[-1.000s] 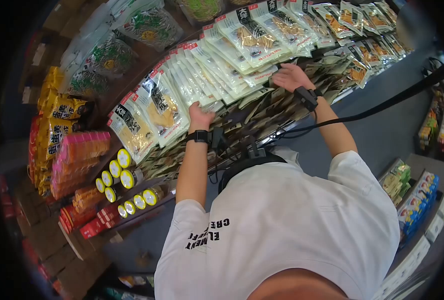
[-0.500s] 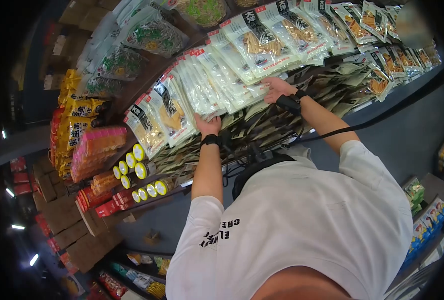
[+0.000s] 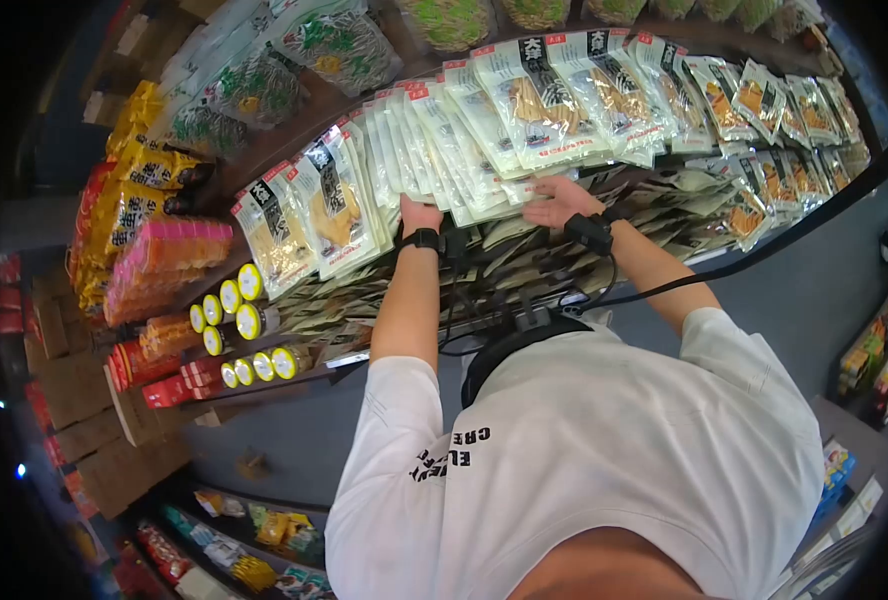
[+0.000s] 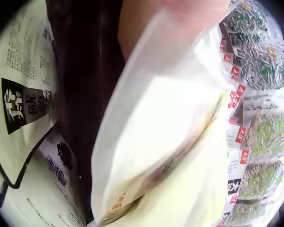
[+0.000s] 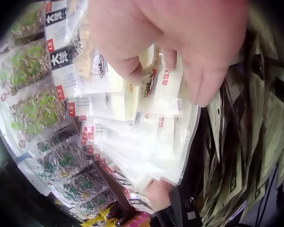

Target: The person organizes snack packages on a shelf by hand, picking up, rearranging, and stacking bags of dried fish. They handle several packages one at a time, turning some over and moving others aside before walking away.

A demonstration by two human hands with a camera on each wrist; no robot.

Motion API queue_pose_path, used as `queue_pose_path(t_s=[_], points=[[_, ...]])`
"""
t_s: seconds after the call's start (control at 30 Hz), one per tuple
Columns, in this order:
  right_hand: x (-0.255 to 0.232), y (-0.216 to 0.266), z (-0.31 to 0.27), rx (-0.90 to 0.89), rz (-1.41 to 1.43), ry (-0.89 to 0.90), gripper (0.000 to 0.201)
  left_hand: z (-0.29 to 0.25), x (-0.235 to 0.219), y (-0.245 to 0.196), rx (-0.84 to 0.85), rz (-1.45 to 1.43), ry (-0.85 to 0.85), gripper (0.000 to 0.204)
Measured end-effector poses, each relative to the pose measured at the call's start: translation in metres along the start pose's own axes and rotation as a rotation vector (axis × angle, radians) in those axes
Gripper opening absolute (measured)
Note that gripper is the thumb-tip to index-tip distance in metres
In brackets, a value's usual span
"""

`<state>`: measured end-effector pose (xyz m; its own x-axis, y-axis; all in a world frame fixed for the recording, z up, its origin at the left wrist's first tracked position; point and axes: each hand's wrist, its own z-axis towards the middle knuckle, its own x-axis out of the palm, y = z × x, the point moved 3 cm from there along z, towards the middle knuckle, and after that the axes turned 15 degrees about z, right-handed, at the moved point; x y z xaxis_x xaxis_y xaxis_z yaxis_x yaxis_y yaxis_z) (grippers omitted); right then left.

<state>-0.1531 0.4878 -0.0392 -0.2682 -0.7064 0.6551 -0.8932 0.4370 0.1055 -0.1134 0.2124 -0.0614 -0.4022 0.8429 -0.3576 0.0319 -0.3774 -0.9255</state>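
Observation:
A long row of overlapping clear-and-white dried-food packets (image 3: 442, 160) leans on the shelf, with red corners and black label panels. My left hand (image 3: 421, 213) grips at the lower edge of this row. In the left wrist view its digits (image 4: 180, 19) meet the top of a white packet (image 4: 137, 127), and the film partly covers them. My right hand (image 3: 562, 203) lies against the lower edge farther right, its fingers stretched out and touching the packets. Seen from the right wrist, its thumb (image 5: 125, 66) rests over the white packets (image 5: 146, 137).
Below the row stand tightly packed dark-edged packets (image 3: 524, 245). Bags with green print (image 3: 339, 50) line the back. To the left are yellow bags (image 3: 149, 150), pink-topped packs (image 3: 179, 245) and yellow-lidded jars (image 3: 250, 320). A black cable (image 3: 684, 285) runs off past my right arm.
The head view has shifted. Both hands stay at the lower edge of the packets; my right hand has come nearer the left one, and its fingers now touch the packets.

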Motion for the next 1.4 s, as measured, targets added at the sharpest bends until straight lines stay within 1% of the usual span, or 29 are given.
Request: queue_pose_path(t_s=[0.03,0.1,0.13,0.17,0.2,0.23,0.27,0.3,0.33,0.37,0.4,0.43,0.5,0.53,0.57,0.63,0.67,0.73,0.77,0.83,0.87,0.93,0.97,1.03,1.17,1.2,1.23,1.3,1.4], points=[[0.001,0.001,-0.002,-0.002,-0.020,-0.006,0.068,0.004,0.001,-0.004,-0.001,-0.014,-0.015,0.029],[0.002,0.000,-0.009,0.016,-0.048,0.059,0.062,0.004,0.005,-0.018,0.037,-0.044,0.145,0.027],[0.003,0.001,-0.010,0.036,-0.090,0.086,0.055,0.004,0.005,-0.029,0.044,0.378,0.244,0.026],[0.005,0.002,-0.013,0.036,-0.097,0.085,0.055,0.015,0.016,0.032,0.043,0.375,0.237,0.026],[0.008,0.000,-0.017,0.076,-0.123,0.083,0.055,0.019,0.020,0.096,-0.166,-0.165,0.181,0.025],[0.010,0.000,-0.020,0.117,-0.148,0.081,0.056,0.054,0.036,0.157,-0.365,-0.707,0.111,0.025],[0.012,0.001,-0.019,0.122,-0.158,0.083,0.056,0.048,0.029,0.112,-0.539,-0.819,-0.031,0.021],[0.015,0.000,-0.019,0.169,-0.217,0.158,0.063,0.029,0.021,0.058,-0.536,-0.821,-0.043,0.021],[0.019,-0.002,-0.018,0.218,-0.275,0.233,0.070,0.023,0.007,0.007,-0.633,-0.636,-0.314,0.020],[0.020,-0.003,-0.016,0.229,-0.283,0.235,0.070,0.020,0.010,-0.052,-0.723,-0.440,-0.581,0.020],[0.022,-0.004,-0.014,0.244,-0.325,0.235,0.071,0.026,0.010,-0.053,-0.516,-0.445,-0.512,0.019],[0.024,-0.005,-0.012,0.257,-0.367,0.238,0.073,0.024,0.008,-0.061,-0.516,-0.444,-0.526,0.019],[0.026,-0.008,-0.007,0.274,-0.372,0.216,0.075,0.025,0.006,-0.084,-0.486,-0.252,-0.418,0.020],[0.026,-0.008,-0.004,0.281,-0.369,0.188,0.077,0.030,0.007,-0.071,-0.479,-0.248,-0.363,0.023],[0.029,-0.009,-0.004,0.289,-0.376,0.193,0.077,0.034,0.005,-0.073,-0.480,-0.246,-0.374,0.023],[0.030,-0.011,-0.005,0.299,-0.250,0.161,0.079,0.035,0.003,-0.076,-0.428,-0.099,-0.369,0.025],[0.031,-0.014,-0.005,0.308,-0.256,0.157,0.079,0.032,-0.001,-0.093,-0.439,-0.077,-0.377,0.024],[0.033,-0.016,-0.005,0.224,-0.110,0.127,0.073,0.035,-0.006,-0.102,-0.433,-0.096,-0.366,0.023],[0.034,-0.021,-0.005,0.229,-0.115,0.125,0.073,0.038,-0.010,-0.102,-0.415,-0.110,-0.346,0.022],[0.034,-0.026,-0.003,0.111,0.155,0.069,0.070,0.052,-0.019,-0.096,-0.403,-0.116,-0.318,0.022],[0.030,-0.029,0.000,0.115,0.154,0.067,0.070,0.057,-0.024,-0.100,-0.404,-0.128,-0.264,0.023],[0.025,-0.032,0.009,0.050,0.294,0.144,0.056,0.060,-0.034,-0.122,-0.423,-0.076,-0.169,0.023],[0.021,-0.034,0.013,0.052,0.295,0.143,0.056,0.062,-0.040,-0.125,-0.426,-0.074,-0.169,0.023],[0.018,-0.034,0.019,0.070,0.368,0.193,0.046,0.072,-0.053,-0.129,-0.404,0.044,-0.102,0.023],[0.031,-0.039,0.012,0.051,0.397,0.200,0.045,0.054,-0.091,-0.179,-0.462,-0.023,-0.029,0.022],[0.032,-0.041,0.014,0.005,0.438,0.196,0.045,0.050,-0.103,-0.185,-0.476,-0.021,-0.062,0.024],[0.033,-0.042,0.016,-0.042,0.482,0.191,0.045,0.046,-0.118,-0.179,-0.428,-0.115,-0.033,0.025],[0.035,-0.046,0.018,-0.016,0.508,0.209,0.047,0.031,-0.148,-0.188,-0.466,-0.072,-0.105,0.024],[0.033,-0.051,0.023,0.048,0.560,0.249,0.053,0.002,-0.192,-0.178,-0.382,-0.269,-0.201,0.024]])
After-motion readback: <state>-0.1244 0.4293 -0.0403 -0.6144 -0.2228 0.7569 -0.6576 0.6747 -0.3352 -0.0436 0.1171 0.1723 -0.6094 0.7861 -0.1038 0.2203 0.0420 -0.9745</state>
